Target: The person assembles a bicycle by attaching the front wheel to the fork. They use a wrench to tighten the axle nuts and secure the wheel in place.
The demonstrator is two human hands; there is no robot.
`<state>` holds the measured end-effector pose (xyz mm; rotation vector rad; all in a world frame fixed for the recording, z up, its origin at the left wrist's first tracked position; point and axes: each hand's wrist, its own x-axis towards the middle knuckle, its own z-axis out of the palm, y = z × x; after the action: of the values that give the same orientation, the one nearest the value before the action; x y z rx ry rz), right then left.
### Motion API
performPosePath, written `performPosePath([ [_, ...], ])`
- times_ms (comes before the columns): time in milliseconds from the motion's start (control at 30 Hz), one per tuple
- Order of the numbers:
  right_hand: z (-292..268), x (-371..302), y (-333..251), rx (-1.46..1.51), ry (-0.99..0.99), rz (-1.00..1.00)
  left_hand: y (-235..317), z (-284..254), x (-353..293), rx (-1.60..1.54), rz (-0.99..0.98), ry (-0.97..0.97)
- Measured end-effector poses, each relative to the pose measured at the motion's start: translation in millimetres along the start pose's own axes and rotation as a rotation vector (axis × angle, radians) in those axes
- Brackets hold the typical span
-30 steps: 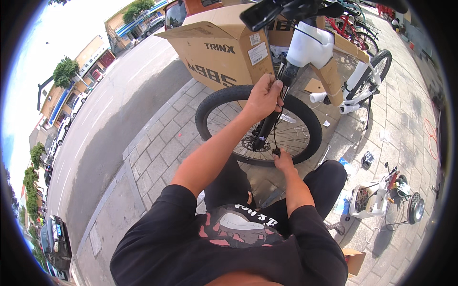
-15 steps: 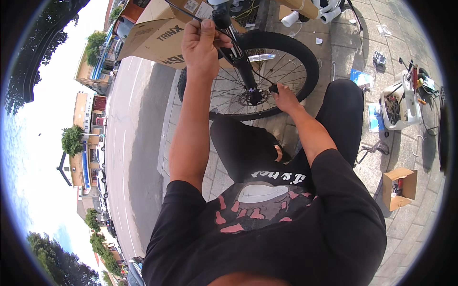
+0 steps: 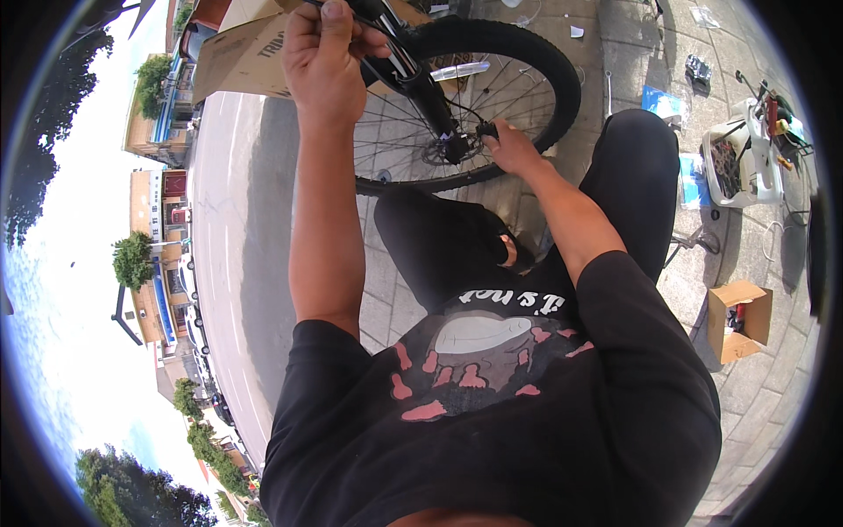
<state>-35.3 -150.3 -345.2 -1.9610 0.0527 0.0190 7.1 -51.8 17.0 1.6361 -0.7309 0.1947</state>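
My left hand [image 3: 327, 66] is raised beside the top of a black bicycle fork [image 3: 428, 104], thumb and fingers pinched on a thin black brake cable that is mostly hidden there. Lower down, my right hand [image 3: 516, 149] grips a small black brake caliper [image 3: 487, 129], with the cable [image 3: 465, 109] curving up from it toward the fork. The caliper is close to the brake disc [image 3: 434, 153] at the hub, but I cannot tell if they touch. The front wheel's knobbly tyre [image 3: 565, 83] stands in front of my bent knees.
Behind the wheel leans a large cardboard carton [image 3: 241, 57]. On the paving to the right are a wrench [image 3: 608, 92], a blue packet [image 3: 663, 104], a white tool bin [image 3: 760, 167] and a small open box [image 3: 742, 323]. A road [image 3: 233, 228] runs at the left.
The view has shifted, so the wheel and carton appear higher and farther left. My left hand is up and left in the picture. Both hands keep their holds, the right still at the hub.
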Motion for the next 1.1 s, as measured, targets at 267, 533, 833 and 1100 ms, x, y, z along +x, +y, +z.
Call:
performPosePath([
  [267, 3, -4, -4, -0.064, 0.007, 0.004, -2, 1, -1, 0.005, 0.006, 0.019],
  [533, 14, 1, -1, 0.008, 0.062, 0.002, 2, 8, 2, -0.033, -0.001, 0.035],
  [833, 8, -9, -13, -0.060, 0.020, 0.040, 3, 16, -3, -0.131, -0.037, 0.012],
  [1100, 10, -7, -19, -0.118, -0.066, 0.085, -10, -8, -3, -0.142, -0.028, 0.000],
])
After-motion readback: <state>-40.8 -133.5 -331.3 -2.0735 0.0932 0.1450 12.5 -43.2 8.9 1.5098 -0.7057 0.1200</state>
